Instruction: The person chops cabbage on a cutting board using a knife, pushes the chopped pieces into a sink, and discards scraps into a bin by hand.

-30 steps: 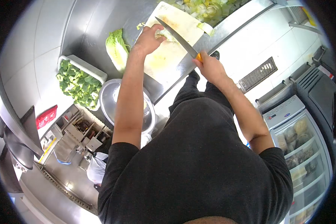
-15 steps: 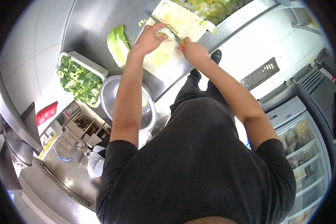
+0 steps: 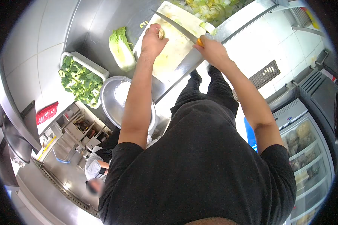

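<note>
My right hand (image 3: 214, 51) is closed round the orange handle of a long knife (image 3: 178, 28), its blade reaching up and left across the white cutting board (image 3: 172, 50). Over the board's left side, my left hand (image 3: 153, 42) has its fingers curled round a small pale cabbage piece (image 3: 161, 33), mostly hidden by the fingers. A halved napa cabbage (image 3: 122, 50) lies left of the board on the steel counter. One cut cabbage piece (image 3: 207, 27) rests at the board's right edge. Chopped cabbage (image 3: 214, 9) is heaped beyond the board.
A white tub of broccoli florets (image 3: 79, 80) stands at the left. Close by is a steel bowl (image 3: 110, 99), partly behind my left forearm. A co-worker (image 3: 95, 168) is at the lower left. A glass-door fridge (image 3: 308, 150) stands at the right, and a floor drain (image 3: 264, 75) lies beyond the counter edge.
The knife has come away from the cabbage piece and moved right with my right hand. My left hand has shifted slightly, the cabbage in it now less visible. The co-worker has moved.
</note>
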A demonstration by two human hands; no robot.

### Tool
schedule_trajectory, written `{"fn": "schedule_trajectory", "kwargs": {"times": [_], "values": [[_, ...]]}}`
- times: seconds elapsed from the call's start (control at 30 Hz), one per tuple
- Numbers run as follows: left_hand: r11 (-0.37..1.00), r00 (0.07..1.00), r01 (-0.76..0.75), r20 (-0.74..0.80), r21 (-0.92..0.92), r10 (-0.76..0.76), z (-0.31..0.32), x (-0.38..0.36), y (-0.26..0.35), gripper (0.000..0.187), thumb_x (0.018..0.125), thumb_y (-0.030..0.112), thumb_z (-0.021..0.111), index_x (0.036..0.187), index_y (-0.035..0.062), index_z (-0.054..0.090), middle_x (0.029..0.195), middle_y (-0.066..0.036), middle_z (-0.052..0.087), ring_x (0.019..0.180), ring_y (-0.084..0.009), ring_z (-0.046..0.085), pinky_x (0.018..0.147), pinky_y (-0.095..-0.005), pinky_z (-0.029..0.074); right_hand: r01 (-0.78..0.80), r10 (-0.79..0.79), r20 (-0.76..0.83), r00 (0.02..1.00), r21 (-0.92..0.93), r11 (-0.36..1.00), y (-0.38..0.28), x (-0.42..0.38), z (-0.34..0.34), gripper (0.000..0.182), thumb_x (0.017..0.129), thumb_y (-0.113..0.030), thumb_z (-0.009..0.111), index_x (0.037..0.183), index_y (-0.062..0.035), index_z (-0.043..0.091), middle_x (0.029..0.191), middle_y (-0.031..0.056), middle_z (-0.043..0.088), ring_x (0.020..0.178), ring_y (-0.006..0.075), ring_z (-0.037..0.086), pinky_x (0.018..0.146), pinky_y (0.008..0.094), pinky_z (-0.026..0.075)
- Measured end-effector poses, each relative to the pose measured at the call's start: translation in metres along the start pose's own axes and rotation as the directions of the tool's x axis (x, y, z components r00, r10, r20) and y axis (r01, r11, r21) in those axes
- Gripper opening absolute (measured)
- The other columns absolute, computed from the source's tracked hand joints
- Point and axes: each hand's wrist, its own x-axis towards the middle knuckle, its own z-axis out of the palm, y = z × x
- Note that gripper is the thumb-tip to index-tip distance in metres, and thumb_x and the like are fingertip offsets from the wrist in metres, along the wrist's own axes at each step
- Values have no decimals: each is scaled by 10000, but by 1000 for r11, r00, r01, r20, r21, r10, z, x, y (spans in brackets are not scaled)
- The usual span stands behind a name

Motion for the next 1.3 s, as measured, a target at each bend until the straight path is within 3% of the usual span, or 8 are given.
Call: {"fn": "schedule_trajectory", "kwargs": {"times": [0.23,0.33,0.43,0.73,0.83,0.93,1.03,1.3], "values": [[966,989,-112,118,235,86,-13,12,9,620,826,221,839,1349,70,542,1256,-186,682,1167,-357,669,1014,-447,533,-40,37,40,999,81,996,-2,-39,12,408,1048,-433,589,1146,-36,588,934,238,734,914,440,719,809,563,552],[942,974,-224,76,250,212,-12,16,2,595,804,203,860,1301,56,566,1131,-197,709,1031,-389,698,919,-457,561,-2,1,14,1000,120,993,-3,-34,18,427,1048,-436,592,1142,-20,566,888,248,728,872,460,714,772,557,546],[934,974,-217,129,285,187,-17,17,4,621,807,225,857,1327,63,559,1114,-193,713,1038,-392,696,914,-458,560,-31,27,50,998,94,995,-13,-25,15,429,1053,-444,578,1130,-23,562,906,245,730,897,456,716,783,566,547],[956,980,-184,122,230,160,-17,20,-13,622,818,253,850,1332,67,552,1094,-194,715,1034,-371,704,901,-458,558,-13,9,58,998,70,997,-37,15,25,408,1054,-427,580,1162,-34,568,964,224,745,935,437,728,824,561,561],[943,969,-241,106,229,222,-16,22,-17,615,818,252,846,1324,60,554,1088,-200,712,1028,-368,704,889,-454,557,-20,16,49,999,64,998,-43,16,26,403,1053,-418,582,1162,-30,570,968,220,750,942,423,736,828,550,569],[939,972,-211,157,270,173,-19,20,-11,612,816,256,846,1316,56,555,1112,-196,715,1034,-365,704,895,-438,559,-27,23,65,998,59,998,-55,30,24,400,1053,-410,583,1157,-23,576,971,225,752,941,424,739,832,541,574],[942,976,-204,130,265,174,-18,16,-10,615,810,265,843,1311,56,555,1137,-181,720,1034,-338,709,907,-414,561,75,-75,10,997,50,996,-57,56,40,403,1039,-382,598,1150,6,587,993,226,760,950,416,749,852,526,582],[984,986,-122,128,131,105,-16,9,-17,644,802,263,836,1342,60,550,1191,-144,715,1045,-283,721,928,-390,561,-39,35,44,998,94,995,-52,29,59,376,1044,-359,588,1137,5,574,979,235,758,953,427,745,854,533,576]]}}
